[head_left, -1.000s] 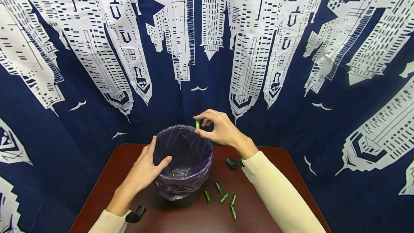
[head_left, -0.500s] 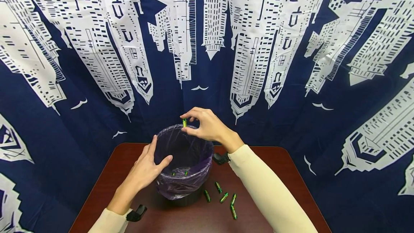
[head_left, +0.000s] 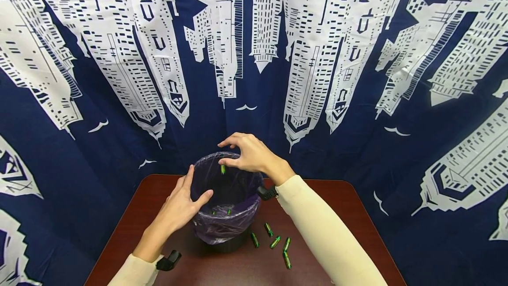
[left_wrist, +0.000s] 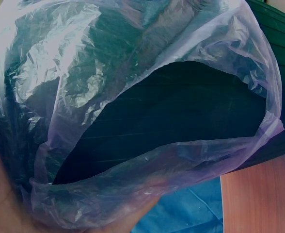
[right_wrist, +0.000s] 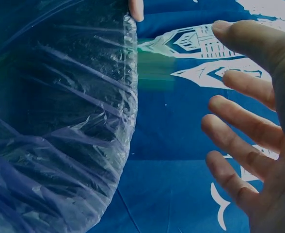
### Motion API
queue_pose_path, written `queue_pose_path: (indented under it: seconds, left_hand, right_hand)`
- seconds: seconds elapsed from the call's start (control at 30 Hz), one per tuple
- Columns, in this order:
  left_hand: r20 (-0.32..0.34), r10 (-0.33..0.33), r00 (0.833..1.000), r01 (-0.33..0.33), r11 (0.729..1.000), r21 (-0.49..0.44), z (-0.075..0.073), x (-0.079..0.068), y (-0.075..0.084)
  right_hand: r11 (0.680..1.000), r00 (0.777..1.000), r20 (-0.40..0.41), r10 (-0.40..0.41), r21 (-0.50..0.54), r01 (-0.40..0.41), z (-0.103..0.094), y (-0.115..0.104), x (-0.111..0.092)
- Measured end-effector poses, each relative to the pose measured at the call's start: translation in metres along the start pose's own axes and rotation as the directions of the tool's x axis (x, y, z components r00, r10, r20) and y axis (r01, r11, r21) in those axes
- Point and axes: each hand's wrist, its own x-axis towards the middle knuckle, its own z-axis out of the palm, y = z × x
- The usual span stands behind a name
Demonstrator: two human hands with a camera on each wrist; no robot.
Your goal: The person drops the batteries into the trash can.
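Observation:
In the head view, a bin with a see-through purple liner stands on the table. My left hand rests against its left side, fingers straight along the rim and thumb reaching over the near edge. Above the far rim, my right hand has its thumb and fingers spread apart. A green-and-yellow battery is in the air just below the right thumb, over the opening. It shows as a green blur in the right wrist view. Two small green batteries lie at the bottom of the bin.
Several more green batteries lie on the reddish-brown table, right of the bin. A dark blue curtain with white buildings hangs behind the table.
My right hand has moved left over the bin, and its fingers have let go of the battery, which is now lower. The left hand has stayed at the rim.

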Motion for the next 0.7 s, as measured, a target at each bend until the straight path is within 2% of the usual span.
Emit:
queue_pose_path:
  seconds: [0.2,0.7]
  left_hand:
    - [0.0,0.005,1.0,-0.005,1.0,0.004,0.0,0.0,0.0]
    - [-0.005,0.006,1.0,-0.006,1.0,0.009,0.0,0.001,0.001]
  right_hand:
    - [1.0,1.0,0.025,0.01,-0.013,-0.01,-0.001,0.001,-0.003]
    - [1.0,1.0,-0.014,-0.005,0.011,0.005,-0.001,0.013,-0.022]
